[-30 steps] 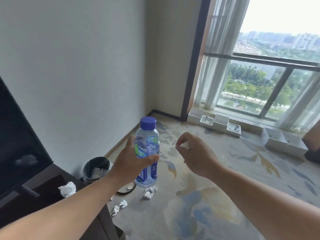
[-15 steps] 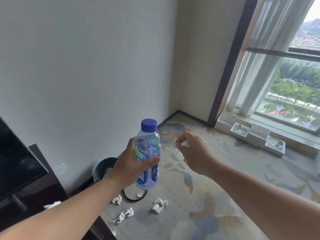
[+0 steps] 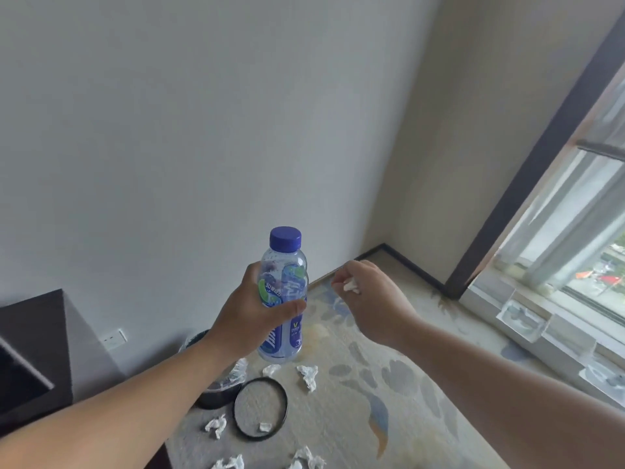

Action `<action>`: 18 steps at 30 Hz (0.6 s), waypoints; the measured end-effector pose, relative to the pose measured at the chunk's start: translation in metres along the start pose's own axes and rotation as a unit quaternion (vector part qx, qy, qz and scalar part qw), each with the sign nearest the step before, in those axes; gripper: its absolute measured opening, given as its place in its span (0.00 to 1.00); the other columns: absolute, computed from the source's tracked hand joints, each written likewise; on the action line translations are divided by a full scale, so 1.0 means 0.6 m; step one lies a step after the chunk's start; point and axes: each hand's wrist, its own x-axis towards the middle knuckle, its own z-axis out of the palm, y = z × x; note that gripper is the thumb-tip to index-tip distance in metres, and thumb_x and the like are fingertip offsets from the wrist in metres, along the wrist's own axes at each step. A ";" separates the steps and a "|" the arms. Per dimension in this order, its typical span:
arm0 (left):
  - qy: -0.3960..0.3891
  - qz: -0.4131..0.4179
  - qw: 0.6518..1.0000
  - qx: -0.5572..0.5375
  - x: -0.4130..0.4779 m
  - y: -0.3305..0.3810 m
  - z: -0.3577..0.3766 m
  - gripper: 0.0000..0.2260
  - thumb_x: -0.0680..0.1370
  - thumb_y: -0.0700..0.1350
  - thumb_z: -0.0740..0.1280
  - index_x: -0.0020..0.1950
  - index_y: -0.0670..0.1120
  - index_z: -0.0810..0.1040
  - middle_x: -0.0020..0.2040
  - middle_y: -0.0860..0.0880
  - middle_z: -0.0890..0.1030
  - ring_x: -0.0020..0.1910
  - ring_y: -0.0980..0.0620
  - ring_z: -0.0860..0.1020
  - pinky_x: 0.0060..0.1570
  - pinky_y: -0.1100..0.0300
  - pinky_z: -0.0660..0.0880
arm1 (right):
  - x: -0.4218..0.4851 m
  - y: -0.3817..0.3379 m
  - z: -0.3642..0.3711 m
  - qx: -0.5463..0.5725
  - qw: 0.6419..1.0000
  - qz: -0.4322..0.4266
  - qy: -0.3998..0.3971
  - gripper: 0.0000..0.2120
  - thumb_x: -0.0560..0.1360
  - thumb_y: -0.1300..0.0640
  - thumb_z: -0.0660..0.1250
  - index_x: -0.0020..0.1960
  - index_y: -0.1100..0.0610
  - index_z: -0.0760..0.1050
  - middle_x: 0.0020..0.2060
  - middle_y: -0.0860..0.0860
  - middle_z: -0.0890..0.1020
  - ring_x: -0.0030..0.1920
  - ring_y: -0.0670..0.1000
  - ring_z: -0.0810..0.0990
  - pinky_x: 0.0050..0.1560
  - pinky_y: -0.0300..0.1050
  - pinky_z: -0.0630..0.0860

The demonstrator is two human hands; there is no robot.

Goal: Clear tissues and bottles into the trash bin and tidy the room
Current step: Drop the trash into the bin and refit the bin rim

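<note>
My left hand [image 3: 250, 316] grips a clear plastic bottle [image 3: 285, 286] with a blue cap and blue-green label, held upright in mid-air. My right hand [image 3: 368, 299] pinches a small white crumpled tissue [image 3: 350, 286] beside the bottle. Below my left forearm stands a dark round trash bin [image 3: 220, 390] with a plastic liner, mostly hidden by the arm. Several crumpled tissues [image 3: 308, 376] lie scattered on the carpet around the bin.
A black ring [image 3: 261, 409] lies flat on the carpet next to the bin, with a tissue scrap inside it. A dark cabinet [image 3: 33, 350] stands at the left against the grey wall. The window with sheer curtains [image 3: 575, 231] runs along the right.
The view has swung left and down toward the bin, which now sits closer under my left arm. Both hands keep their holds on the bottle and the tissue.
</note>
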 end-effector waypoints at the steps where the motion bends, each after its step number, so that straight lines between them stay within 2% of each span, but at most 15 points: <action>1: 0.011 -0.008 1.000 0.003 0.012 -0.004 -0.002 0.34 0.62 0.62 0.74 0.64 0.58 0.67 0.51 0.58 0.82 0.47 0.60 0.82 0.50 0.53 0.79 | 0.022 0.004 0.005 0.002 1.000 -0.007 -0.007 0.11 0.77 0.55 0.64 0.39 0.41 0.70 0.43 0.40 0.73 0.40 0.38 0.72 0.34 0.31 0.63; 5: 0.074 -0.045 0.996 0.010 0.058 -0.021 -0.009 0.37 0.59 0.65 0.73 0.64 0.57 0.66 0.53 0.57 0.81 0.48 0.59 0.81 0.52 0.53 0.78 | 0.107 0.023 0.027 0.017 0.998 -0.043 -0.048 0.07 0.77 0.52 0.64 0.41 0.43 0.71 0.43 0.41 0.73 0.40 0.38 0.72 0.33 0.30 0.63; 8: 0.121 -0.062 0.991 0.018 0.091 -0.033 -0.008 0.37 0.59 0.67 0.72 0.64 0.57 0.66 0.52 0.58 0.81 0.48 0.61 0.81 0.50 0.57 0.77 | 0.172 0.039 0.040 0.041 0.992 -0.081 -0.083 0.07 0.76 0.48 0.65 0.40 0.45 0.71 0.43 0.42 0.73 0.38 0.41 0.73 0.33 0.34 0.63; 12: 0.201 -0.078 0.976 0.018 0.132 -0.047 0.002 0.24 0.68 0.59 0.75 0.57 0.63 0.66 0.47 0.64 0.81 0.45 0.66 0.80 0.43 0.67 0.73 | 0.259 0.061 0.055 0.061 0.982 -0.122 -0.132 0.07 0.72 0.47 0.66 0.38 0.45 0.69 0.42 0.43 0.72 0.37 0.41 0.74 0.33 0.35 0.64; 15: 0.256 -0.108 0.961 0.012 0.156 -0.053 0.016 0.27 0.65 0.61 0.75 0.59 0.62 0.66 0.49 0.61 0.82 0.46 0.64 0.80 0.48 0.59 0.75 | 0.317 0.081 0.063 0.081 0.968 -0.141 -0.189 0.02 0.69 0.50 0.63 0.40 0.45 0.70 0.44 0.43 0.71 0.38 0.41 0.74 0.34 0.36 0.66; 18: 0.295 -0.132 0.946 0.013 0.167 -0.062 0.027 0.29 0.61 0.64 0.73 0.58 0.62 0.66 0.50 0.62 0.81 0.48 0.62 0.81 0.51 0.55 0.76 | 0.365 0.094 0.080 0.096 0.951 -0.164 -0.243 0.05 0.71 0.54 0.61 0.46 0.46 0.69 0.47 0.44 0.70 0.41 0.44 0.75 0.35 0.36 0.68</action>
